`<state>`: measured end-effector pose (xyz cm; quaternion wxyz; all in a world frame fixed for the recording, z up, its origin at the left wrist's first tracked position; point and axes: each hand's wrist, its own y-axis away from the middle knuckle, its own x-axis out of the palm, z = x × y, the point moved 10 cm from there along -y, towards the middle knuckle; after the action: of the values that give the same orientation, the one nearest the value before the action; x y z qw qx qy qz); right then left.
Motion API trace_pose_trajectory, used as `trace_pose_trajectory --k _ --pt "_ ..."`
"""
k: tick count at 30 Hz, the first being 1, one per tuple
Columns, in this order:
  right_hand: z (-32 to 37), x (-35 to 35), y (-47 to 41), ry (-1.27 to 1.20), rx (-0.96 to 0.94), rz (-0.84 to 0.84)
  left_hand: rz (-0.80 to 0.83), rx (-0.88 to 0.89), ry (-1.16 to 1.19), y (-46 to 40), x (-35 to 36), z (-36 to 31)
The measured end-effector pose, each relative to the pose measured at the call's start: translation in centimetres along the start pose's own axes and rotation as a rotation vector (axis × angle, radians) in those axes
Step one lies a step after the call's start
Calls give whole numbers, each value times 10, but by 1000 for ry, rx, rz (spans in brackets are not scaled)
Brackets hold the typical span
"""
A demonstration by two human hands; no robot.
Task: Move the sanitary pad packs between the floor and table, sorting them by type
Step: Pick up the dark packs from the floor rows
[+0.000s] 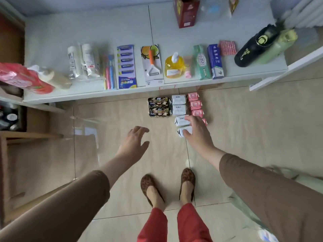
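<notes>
From the head view, she stands bent over the tiled floor [132, 172], both arms reaching down toward the sanitary pad packs, which lie on the floor just beside the front edge of the surface [122, 95]. They are laid out in three columns by type, evidently so each kind stays together: two black packs [158, 107] on the left, white packs [179, 104] in the middle, pink packs [194, 104] on the right, each column running away from the surface's edge toward her feet.

Her right hand [196, 131] is spread over the near end of the white column, fingers relaxed and covering the nearest white pack [181, 133]. It looks to be touching or about to take that pack rather than gripping it; I see no fingers curled round it. The near end of the pink column is partly hidden behind that hand.

Her left hand [135, 143] hangs above bare floor, well apart from the black packs, fingers loose and holding nothing, perhaps ready to gather a second pack.

On the surface sit other goods in a row along its front: a razor card [126, 66], a peeler card [152, 64], a yellow soap bottle [174, 66] and toothpaste boxes [208, 62]. No pad packs are visible there, so I judge the sorting on the floor done or nearly so.
</notes>
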<state>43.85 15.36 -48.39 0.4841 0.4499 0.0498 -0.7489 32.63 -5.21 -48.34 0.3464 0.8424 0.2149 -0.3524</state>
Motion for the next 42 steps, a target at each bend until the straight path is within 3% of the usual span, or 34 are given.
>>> trace_pose_trajectory --k 7,14,25,32,36,42 --pt "-81 110 -67 65 17 115 25 -91 -45 -84 98 60" --pt "-125 184 -161 145 -10 120 -26 -122 -130 -188 153 113" --pt "-136 255 -251 639 -320 -26 -148 -141 -151 -327 174 164" --pt "-129 285 -268 816 -427 -95 -68 -179 -200 -381 201 180" --pt "-130 302 -254 734 -418 10 -100 -227 -215 -374 208 190" --pt "-135 266 -198 176 -248 254 -95 -215 -145 -298 172 196"
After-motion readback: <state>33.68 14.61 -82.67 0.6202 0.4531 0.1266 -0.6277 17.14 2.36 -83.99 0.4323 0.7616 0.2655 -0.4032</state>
